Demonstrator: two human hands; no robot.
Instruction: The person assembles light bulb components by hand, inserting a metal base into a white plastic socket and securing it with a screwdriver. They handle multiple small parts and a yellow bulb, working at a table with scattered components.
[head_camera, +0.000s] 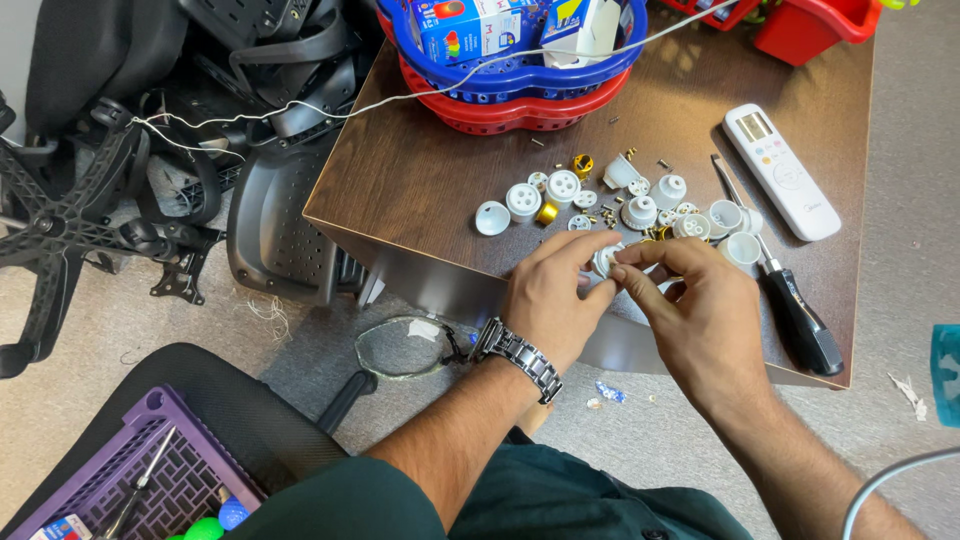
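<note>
Where both hands meet at the near edge of the table, a small round white plastic socket part (606, 260) is pinched between them. The left hand (553, 300) is closed around the part from the left, thumb and fingers curled, knuckles upward; a silver metal link wristwatch (518, 357) sits on its wrist. The right hand (700, 315) comes in from the right, forefinger and thumb closed on the same part at its right side, the other fingers loosely bent beneath. Both forearms run up from the lower edge of the view and converge at the part.

Just beyond the hands lies a scatter of similar white plastic socket pieces (640, 205), mixed with small brass-coloured metal rings (548, 213) and loose screws. A black-handled screwdriver (800, 320) lies just beside the right hand, its shaft pointing away from the person. A white rectangular remote control (782, 172) rests further out, near the screwdriver tip.

All of these lie on a dark brown wooden table (420, 170). At its far edge stands a blue plastic basket (520, 62) nested in a red plastic basket (520, 112), holding cartons. A purple plastic crate (150, 470) sits at lower left, and black office chair parts (90, 200) lie on the floor to the left.
</note>
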